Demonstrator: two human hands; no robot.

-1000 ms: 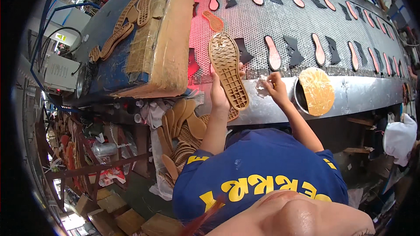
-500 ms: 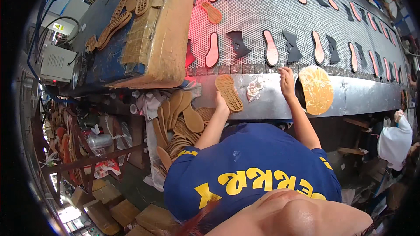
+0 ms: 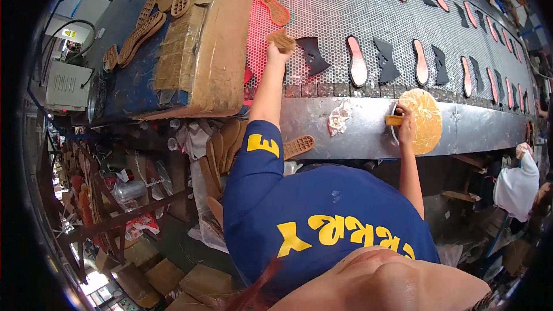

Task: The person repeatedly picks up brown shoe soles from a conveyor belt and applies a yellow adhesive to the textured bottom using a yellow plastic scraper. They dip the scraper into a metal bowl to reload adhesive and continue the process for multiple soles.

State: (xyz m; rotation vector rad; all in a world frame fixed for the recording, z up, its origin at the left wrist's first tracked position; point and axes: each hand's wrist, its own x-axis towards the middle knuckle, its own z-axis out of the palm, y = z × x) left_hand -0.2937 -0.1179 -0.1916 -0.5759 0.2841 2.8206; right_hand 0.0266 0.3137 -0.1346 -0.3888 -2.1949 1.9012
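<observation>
My left hand reaches over the perforated conveyor, closed on a tan shoe sole that is foreshortened and slightly blurred. Beside it lies a black upper piece. Another tan sole, its grid side showing, rests on the metal ledge near my left upper arm. At the ledge, my right hand grips a flat yellow handle; the tool's other end cannot be made out. That hand is beside a round container with a glossy yellow cover.
Pink-topped insole pieces and black pieces line the conveyor in rows. A taped cardboard-covered box stands at left, with soles on the blue surface. Crumpled plastic lies on the ledge. A person in white is at far right.
My left hand has moved from the ledge up over the conveyor. A sole now lies on the ledge. My right hand has moved down to the round container and taken hold of the yellow handle.
</observation>
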